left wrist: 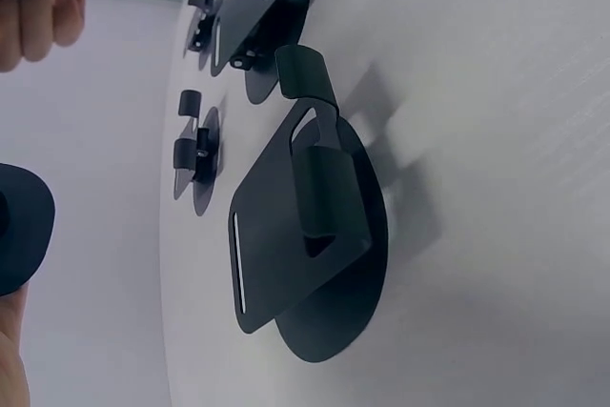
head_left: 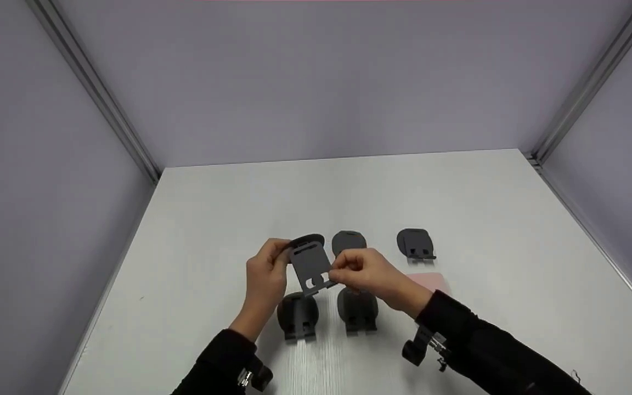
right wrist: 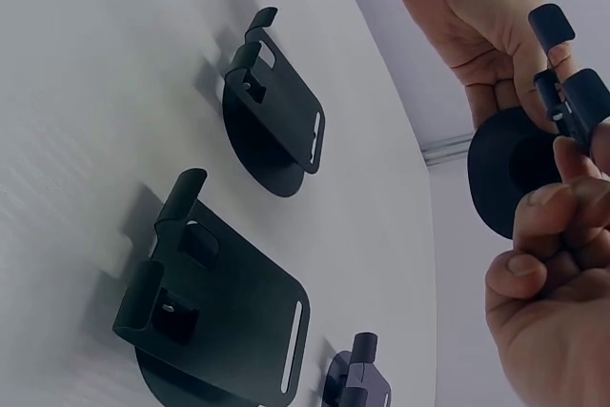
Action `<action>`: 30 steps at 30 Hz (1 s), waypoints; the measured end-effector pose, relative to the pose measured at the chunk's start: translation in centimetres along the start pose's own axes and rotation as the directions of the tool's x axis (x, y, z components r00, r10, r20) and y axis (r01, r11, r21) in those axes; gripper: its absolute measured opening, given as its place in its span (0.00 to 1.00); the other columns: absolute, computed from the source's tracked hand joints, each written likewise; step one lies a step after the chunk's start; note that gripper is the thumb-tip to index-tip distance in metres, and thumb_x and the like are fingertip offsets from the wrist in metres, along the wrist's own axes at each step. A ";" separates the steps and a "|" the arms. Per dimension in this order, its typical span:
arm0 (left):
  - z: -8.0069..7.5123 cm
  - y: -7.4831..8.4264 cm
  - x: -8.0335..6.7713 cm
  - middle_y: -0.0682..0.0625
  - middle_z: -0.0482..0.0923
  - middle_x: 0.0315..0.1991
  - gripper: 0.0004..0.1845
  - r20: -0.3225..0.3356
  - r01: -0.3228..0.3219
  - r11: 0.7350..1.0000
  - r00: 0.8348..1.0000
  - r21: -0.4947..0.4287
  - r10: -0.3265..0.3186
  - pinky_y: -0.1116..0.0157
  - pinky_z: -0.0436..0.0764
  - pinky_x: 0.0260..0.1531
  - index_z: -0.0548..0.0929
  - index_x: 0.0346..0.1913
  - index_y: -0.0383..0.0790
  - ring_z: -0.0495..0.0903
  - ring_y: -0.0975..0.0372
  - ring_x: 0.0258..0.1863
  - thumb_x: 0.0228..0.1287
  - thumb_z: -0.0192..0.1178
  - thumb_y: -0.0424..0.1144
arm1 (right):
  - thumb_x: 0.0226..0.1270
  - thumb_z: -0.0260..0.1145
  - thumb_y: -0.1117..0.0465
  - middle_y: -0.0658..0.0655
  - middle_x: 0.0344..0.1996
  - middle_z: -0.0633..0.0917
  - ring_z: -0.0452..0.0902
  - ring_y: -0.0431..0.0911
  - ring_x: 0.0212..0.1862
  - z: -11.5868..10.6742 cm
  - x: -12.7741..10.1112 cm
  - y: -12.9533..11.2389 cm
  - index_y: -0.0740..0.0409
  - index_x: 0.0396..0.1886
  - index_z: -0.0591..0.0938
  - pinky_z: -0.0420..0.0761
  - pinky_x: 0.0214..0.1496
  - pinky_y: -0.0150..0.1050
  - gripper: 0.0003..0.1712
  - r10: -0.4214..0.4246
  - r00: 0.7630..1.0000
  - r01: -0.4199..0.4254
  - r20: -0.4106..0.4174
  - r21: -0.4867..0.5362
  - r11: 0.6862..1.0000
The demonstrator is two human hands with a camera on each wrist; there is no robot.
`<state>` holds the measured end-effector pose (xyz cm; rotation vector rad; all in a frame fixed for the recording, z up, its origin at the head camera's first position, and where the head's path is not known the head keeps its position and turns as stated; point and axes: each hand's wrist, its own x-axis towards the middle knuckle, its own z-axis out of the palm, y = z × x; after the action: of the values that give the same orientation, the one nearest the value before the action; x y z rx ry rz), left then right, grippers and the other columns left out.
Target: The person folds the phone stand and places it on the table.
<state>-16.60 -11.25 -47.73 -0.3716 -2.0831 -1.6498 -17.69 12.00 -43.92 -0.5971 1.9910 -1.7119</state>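
Observation:
Above the white table (head_left: 458, 192) both hands hold one black folding phone stand (head_left: 310, 264), opened, its flat plate tilted up from its round base. My left hand (head_left: 282, 255) grips the base end from the left. My right hand (head_left: 339, 272) pinches the plate's lower hooked edge from the right. In the right wrist view the round base (right wrist: 510, 183) sits between the left hand (right wrist: 467, 26) and the right hand's fingers (right wrist: 553, 235). Its base edge (left wrist: 19, 226) shows at the left of the left wrist view.
Several more black stands lie on the table: two just under the hands (head_left: 298, 315) (head_left: 357, 310) and two farther back (head_left: 349, 241) (head_left: 416, 243). A pink flat object (head_left: 431, 281) lies by my right wrist. Grey walls with metal rails enclose the table.

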 end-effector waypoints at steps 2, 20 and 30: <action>0.0 0.0 0.0 0.47 0.89 0.39 0.06 -0.007 0.012 1.000 1.000 0.001 -0.012 0.66 0.87 0.40 0.83 0.45 0.32 0.89 0.58 0.37 0.73 0.57 0.24 | 0.70 0.70 0.60 0.47 0.22 0.78 0.67 0.39 0.24 0.0 0.0 0.0 0.65 0.36 0.82 0.69 0.25 0.31 0.11 0.002 1.000 -0.002 0.010 0.011 1.000; 0.5 0.5 -0.7 0.45 0.89 0.36 0.06 -0.016 0.278 0.956 0.960 -0.093 -0.281 0.64 0.88 0.37 0.85 0.45 0.32 0.88 0.61 0.32 0.72 0.59 0.25 | 0.72 0.66 0.66 0.46 0.21 0.73 0.64 0.37 0.23 0.3 -0.1 0.3 0.63 0.35 0.79 0.66 0.26 0.32 0.05 0.015 0.999 -0.019 0.040 0.097 0.995; 0.6 0.8 -0.8 0.43 0.89 0.36 0.06 0.044 0.435 0.868 0.898 -0.239 -0.438 0.64 0.88 0.37 0.83 0.46 0.27 0.88 0.59 0.31 0.73 0.57 0.26 | 0.71 0.65 0.68 0.47 0.22 0.74 0.65 0.37 0.23 0.6 -0.2 0.8 0.73 0.37 0.77 0.66 0.25 0.30 0.10 0.008 1.000 -0.009 0.012 0.037 0.999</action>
<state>-15.68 -10.46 -47.57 0.0488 -2.0635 -2.1729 -17.15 11.74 -44.73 -0.5836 1.9471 -1.7325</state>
